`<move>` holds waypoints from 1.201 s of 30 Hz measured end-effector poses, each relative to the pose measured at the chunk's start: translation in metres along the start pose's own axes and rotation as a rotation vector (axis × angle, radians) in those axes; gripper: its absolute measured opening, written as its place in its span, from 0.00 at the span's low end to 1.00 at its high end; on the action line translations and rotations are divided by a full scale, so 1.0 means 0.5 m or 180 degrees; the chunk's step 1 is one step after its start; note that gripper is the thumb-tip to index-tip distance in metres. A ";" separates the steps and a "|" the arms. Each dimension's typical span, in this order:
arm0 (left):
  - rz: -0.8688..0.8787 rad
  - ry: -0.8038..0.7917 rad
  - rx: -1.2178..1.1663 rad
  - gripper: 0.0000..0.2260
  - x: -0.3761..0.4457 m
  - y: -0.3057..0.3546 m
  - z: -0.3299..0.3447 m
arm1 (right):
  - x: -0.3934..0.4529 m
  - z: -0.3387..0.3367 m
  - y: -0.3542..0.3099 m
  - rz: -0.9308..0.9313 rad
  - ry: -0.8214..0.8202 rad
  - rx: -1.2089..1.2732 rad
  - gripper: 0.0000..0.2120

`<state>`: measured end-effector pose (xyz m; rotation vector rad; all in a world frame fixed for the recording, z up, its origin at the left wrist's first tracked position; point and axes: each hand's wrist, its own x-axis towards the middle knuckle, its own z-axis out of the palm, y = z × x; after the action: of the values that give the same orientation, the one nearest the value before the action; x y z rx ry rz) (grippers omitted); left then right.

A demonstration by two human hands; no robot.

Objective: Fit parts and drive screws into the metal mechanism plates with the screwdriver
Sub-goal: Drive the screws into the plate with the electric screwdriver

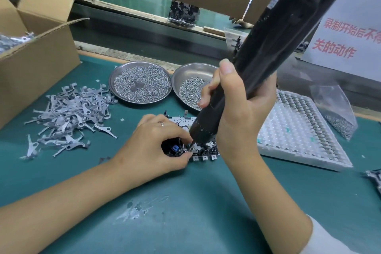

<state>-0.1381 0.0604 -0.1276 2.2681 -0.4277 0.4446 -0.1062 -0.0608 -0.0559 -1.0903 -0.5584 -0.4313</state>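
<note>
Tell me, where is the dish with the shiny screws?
In the head view, the screw dish sits on the green mat behind the right hand, partly hidden by it. Its left neighbour is the spring dish.

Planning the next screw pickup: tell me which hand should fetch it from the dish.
Probably the left hand: it only steadies the mechanism plate. The right hand grips the screwdriver, though the screw dish lies nearer it.

green bench mat (pixel 206 202) | two steel dishes (pixel 140 82) | lever pile (pixel 70 113) | white tray (pixel 299 130)
</note>
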 end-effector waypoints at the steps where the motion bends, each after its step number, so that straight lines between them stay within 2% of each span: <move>1: 0.0001 -0.0013 0.0000 0.07 0.000 0.000 0.000 | 0.000 -0.001 0.000 0.0001 0.0001 -0.0013 0.08; 24: 0.0010 -0.0019 0.0054 0.06 0.000 0.002 0.001 | -0.005 -0.001 0.006 -0.0002 -0.0051 -0.0035 0.09; 31: -0.0074 -0.0052 -0.0021 0.09 -0.002 0.001 0.000 | 0.016 -0.026 -0.005 -0.0136 0.0291 -0.0107 0.09; 36: -0.0063 -0.0017 0.0021 0.09 -0.002 0.004 0.001 | 0.014 -0.029 0.015 0.0176 0.0120 -0.0357 0.08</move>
<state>-0.1400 0.0591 -0.1271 2.2785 -0.4066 0.4303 -0.0933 -0.0713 -0.0621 -1.2000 -0.4742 -0.4381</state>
